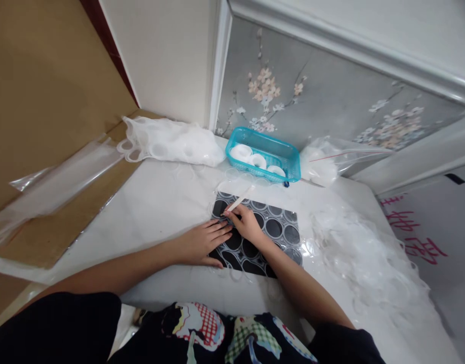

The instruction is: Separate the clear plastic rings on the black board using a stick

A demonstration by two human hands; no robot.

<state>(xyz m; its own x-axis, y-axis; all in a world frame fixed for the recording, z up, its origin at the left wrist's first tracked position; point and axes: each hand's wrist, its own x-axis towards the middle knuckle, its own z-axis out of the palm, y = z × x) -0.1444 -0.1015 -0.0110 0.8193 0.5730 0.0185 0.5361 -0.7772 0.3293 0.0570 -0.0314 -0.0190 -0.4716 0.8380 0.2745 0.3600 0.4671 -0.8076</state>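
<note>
A dark sheet (273, 227) patterned with rows of pale-edged circles lies flat on the white table before me. My left hand (204, 242) rests flat over its left edge, fingers stretched toward the right. Gripped in my right hand (246, 222) is a thin white stick (240, 199), slanting up to the right. Its lower end points at the sheet's upper left part, close to my left fingertips. What that tip touches is too small to make out.
A blue plastic basket (293, 167) holding several white rings stands at the back. Clear plastic cut-out scraps (369, 258) are heaped on the right. Bulging plastic bags (179, 141) sit behind on the left, and another bag (319, 164) right of the basket. Cardboard (76, 222) covers the left side.
</note>
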